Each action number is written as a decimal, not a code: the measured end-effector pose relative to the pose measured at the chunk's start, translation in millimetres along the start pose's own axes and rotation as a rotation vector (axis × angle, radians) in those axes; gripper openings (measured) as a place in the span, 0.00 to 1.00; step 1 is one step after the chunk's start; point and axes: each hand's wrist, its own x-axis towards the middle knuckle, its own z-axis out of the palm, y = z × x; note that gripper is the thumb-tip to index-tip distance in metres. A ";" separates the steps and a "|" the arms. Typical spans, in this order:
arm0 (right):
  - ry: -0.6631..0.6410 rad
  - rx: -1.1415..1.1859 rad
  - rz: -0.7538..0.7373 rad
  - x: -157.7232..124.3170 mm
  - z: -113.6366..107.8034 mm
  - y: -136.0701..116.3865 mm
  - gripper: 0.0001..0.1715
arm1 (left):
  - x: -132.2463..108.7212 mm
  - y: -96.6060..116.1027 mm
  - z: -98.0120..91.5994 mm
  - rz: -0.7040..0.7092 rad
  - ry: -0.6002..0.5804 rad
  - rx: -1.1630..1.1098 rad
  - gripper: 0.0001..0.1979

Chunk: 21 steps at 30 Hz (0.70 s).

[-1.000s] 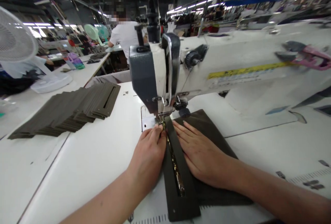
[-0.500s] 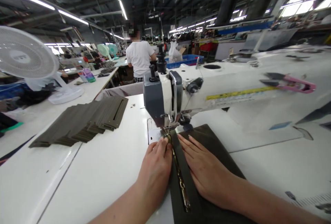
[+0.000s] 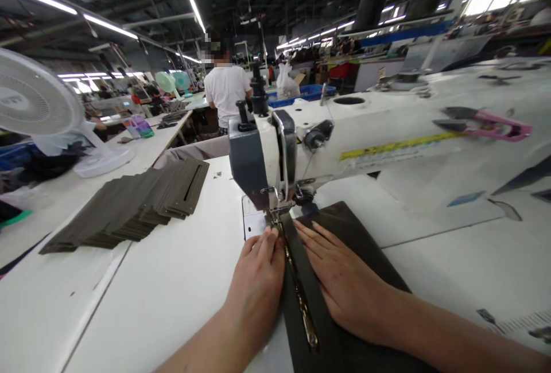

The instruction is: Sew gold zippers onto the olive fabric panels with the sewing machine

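A dark olive panel (image 3: 357, 247) lies under the needle area of a white sewing machine (image 3: 387, 126). A gold-toned zipper (image 3: 302, 304) runs lengthwise in a slot in the panel, its metal pull at the near end. My left hand (image 3: 258, 281) has its fingers bent and pressed together on the panel's left edge, close to the presser foot (image 3: 278, 212). Right of the zipper, my right hand (image 3: 340, 275) lies flat on the panel with its fingers stretched toward the foot.
Left on the white table (image 3: 163, 281) is a fanned stack of olive pieces (image 3: 129, 204). Behind it stands a white fan (image 3: 38, 97). Pink-handled snips (image 3: 486, 123) rest on the machine arm. A person in a white shirt (image 3: 227, 92) stands further back, near a blue crate (image 3: 305, 94).
The view has shifted slightly, so the machine head and stack appear a little further left. Both hands keep nearly the same places on the panel, and the zipper pull sits slightly higher in view.
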 end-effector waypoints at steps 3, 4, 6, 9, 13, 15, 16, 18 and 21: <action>0.024 0.056 0.056 6.2 0.2 -0.1 0.28 | -1.9 -1.8 1.3 0.014 0.021 0.004 0.15; 0.038 0.063 0.077 9.0 0.5 -0.7 0.27 | -2.5 -2.8 1.6 0.018 0.027 0.000 0.15; 0.067 0.057 0.108 14.5 1.1 -2.6 0.26 | -2.9 -5.4 2.1 0.019 0.046 -0.011 0.16; 0.086 0.053 0.137 19.5 0.2 -5.6 0.26 | -1.8 -9.7 2.3 0.043 0.073 -0.018 0.17; 0.111 0.108 0.159 18.9 -2.9 -5.5 0.26 | 0.0 -14.6 2.2 0.134 0.116 0.013 0.19; 0.131 0.141 0.160 17.8 -3.7 -4.3 0.25 | 0.3 -16.4 2.3 0.171 0.132 0.034 0.20; 0.140 0.156 0.159 17.3 -3.8 -3.7 0.25 | 0.4 -17.1 2.3 0.186 0.135 0.045 0.21; 0.154 0.180 0.161 16.8 -3.5 -3.0 0.24 | 0.8 -17.6 1.9 0.203 0.135 0.067 0.21; 0.168 0.196 0.167 16.8 -2.6 -3.2 0.24 | 2.3 -17.0 0.3 0.229 0.123 0.080 0.21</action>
